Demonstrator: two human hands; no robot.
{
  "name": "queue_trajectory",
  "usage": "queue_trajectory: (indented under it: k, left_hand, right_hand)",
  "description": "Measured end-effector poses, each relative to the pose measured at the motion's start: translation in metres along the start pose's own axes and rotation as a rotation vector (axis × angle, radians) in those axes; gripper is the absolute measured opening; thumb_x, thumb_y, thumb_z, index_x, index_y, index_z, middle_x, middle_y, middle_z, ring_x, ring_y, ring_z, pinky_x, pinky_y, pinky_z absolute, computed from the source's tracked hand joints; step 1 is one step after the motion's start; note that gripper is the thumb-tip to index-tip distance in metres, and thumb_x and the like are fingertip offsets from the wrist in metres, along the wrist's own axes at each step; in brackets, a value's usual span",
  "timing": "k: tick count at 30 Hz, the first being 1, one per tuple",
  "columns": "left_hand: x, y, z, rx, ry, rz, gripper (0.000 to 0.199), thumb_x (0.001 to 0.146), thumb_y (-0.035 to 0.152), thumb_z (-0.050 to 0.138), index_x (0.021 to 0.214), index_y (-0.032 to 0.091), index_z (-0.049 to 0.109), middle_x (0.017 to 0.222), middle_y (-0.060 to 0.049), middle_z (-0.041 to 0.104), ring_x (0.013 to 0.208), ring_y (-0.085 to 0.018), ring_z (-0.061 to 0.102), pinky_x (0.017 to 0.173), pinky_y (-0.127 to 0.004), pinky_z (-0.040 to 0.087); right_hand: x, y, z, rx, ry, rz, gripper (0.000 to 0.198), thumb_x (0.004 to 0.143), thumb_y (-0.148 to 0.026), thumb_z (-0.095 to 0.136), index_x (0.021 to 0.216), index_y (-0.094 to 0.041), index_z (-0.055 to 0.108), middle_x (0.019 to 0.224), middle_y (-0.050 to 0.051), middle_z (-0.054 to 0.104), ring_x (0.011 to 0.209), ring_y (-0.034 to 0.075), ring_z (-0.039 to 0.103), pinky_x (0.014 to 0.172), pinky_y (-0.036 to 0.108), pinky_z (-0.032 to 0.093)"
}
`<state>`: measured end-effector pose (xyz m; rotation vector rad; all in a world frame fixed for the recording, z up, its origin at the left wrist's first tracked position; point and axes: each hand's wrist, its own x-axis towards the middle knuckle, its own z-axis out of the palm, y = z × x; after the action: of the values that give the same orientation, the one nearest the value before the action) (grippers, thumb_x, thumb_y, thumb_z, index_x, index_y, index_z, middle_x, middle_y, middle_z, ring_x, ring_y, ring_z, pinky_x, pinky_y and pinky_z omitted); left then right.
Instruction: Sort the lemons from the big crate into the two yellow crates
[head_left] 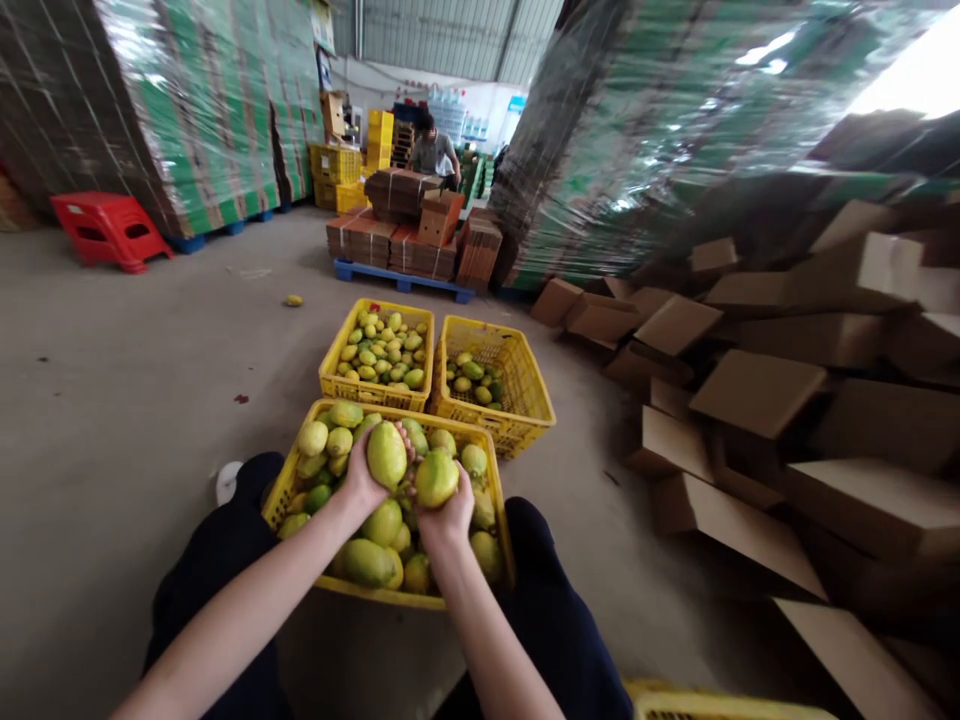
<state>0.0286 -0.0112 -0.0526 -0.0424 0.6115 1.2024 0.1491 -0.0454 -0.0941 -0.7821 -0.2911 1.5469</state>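
My left hand (pixel 365 480) is wrapped round a yellow-green lemon (pixel 387 455), held up just above the near crate. Beside it, my right hand (pixel 448 515) cups a second lemon (pixel 436 478) from below, its yellow side marked with green. Both fruits are close together but apart. Under my hands stands a yellow plastic crate (pixel 501 510) between my knees, filled with more lemons (pixel 367 563) in yellow and green. My forearms and hands cover part of the fruit in it.
Two more yellow crates stand beyond: a full left crate (pixel 328 378) and a partly filled right crate (pixel 525 372). Cardboard boxes (pixel 757 390) are heaped at right. A red stool (pixel 112 228), a loose fruit (pixel 293 300) and a loaded blue pallet (pixel 405 283) lie farther off, near a person (pixel 435 152).
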Motion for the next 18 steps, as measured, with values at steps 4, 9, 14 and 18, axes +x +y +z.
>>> queue_trajectory:
  k: [4, 9, 14, 18]
  left_hand:
    - [0.0, 0.006, 0.008, -0.094, -0.01, 0.053, 0.04, 0.103, 0.023, 0.046, 0.138, 0.025, 0.065, 0.094, -0.005, 0.079, 0.079, -0.022, 0.078, 0.088, -0.045, 0.066]
    - [-0.011, 0.018, 0.009, -0.141, -0.138, -0.014, 0.059, 0.104, 0.031, 0.04, 0.162, 0.018, 0.046, 0.121, -0.017, 0.078, 0.103, -0.031, 0.079, 0.095, -0.055, 0.064]
    - [-0.016, 0.042, 0.005, -0.024, -0.248, -0.05, 0.065, 0.106, 0.035, 0.038, 0.169, 0.023, 0.032, 0.131, -0.017, 0.075, 0.086, -0.024, 0.079, 0.066, -0.033, 0.065]
    - [-0.017, 0.042, 0.002, 0.064, -0.314, -0.033, 0.059, 0.105, 0.036, 0.042, 0.163, 0.034, 0.043, 0.138, -0.012, 0.073, 0.074, -0.02, 0.078, 0.054, -0.025, 0.059]
  right_hand:
    - [0.008, -0.014, -0.001, 0.174, 0.056, 0.117, 0.025, 0.087, -0.05, 0.072, 0.096, -0.028, 0.066, 0.088, 0.002, 0.08, 0.068, 0.021, 0.075, 0.052, 0.031, 0.06]
    - [0.005, -0.03, 0.006, 0.223, -0.022, 0.139, 0.032, 0.092, -0.053, 0.065, 0.101, -0.023, 0.067, 0.087, 0.005, 0.079, 0.07, 0.02, 0.076, 0.045, 0.025, 0.057]
    - [-0.001, -0.041, 0.013, 0.298, 0.028, 0.161, 0.029, 0.092, -0.04, 0.055, 0.104, -0.017, 0.069, 0.089, 0.008, 0.077, 0.074, 0.019, 0.073, 0.055, 0.026, 0.061]
    - [-0.008, -0.042, 0.018, 0.276, -0.055, 0.078, 0.029, 0.084, -0.041, 0.063, 0.104, -0.021, 0.07, 0.086, 0.005, 0.074, 0.073, 0.019, 0.069, 0.062, 0.029, 0.061]
